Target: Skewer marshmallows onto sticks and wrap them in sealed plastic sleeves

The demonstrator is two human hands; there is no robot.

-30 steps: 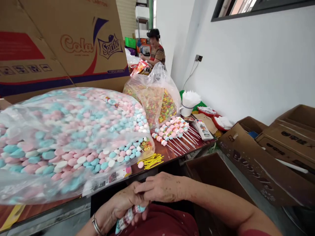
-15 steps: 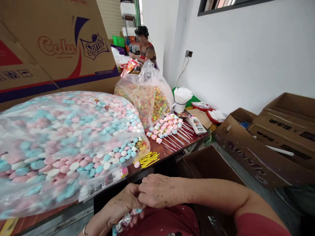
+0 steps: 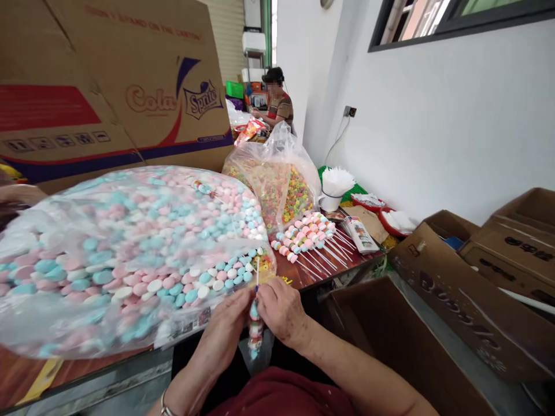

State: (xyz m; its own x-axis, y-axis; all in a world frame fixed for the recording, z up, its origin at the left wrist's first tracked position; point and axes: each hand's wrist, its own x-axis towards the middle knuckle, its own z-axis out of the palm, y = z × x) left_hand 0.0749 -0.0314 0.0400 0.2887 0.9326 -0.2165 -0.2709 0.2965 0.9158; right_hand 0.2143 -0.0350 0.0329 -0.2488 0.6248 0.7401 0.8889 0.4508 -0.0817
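Both of my hands meet at the table's near edge around one candy skewer (image 3: 255, 330), a white stick threaded with pink, blue and white sweets, in a clear plastic sleeve. My left hand (image 3: 228, 329) is closed on it from the left and my right hand (image 3: 282, 311) pinches it near the top. The stick's bare end points up. Just beyond my hands lies a big clear bag of pink, blue and white sweets (image 3: 125, 248).
A second bag of coloured ring sweets (image 3: 277, 179) stands behind, with a row of finished skewers (image 3: 306, 236) beside it. A cup of white sticks (image 3: 333, 185), cardboard boxes (image 3: 477, 271) at right, a large carton (image 3: 108, 86) at back left. Another person (image 3: 277, 101) works far off.
My hands have risen from my lap to the table edge, and the skewer now stands upright between them instead of hanging low under my left hand.
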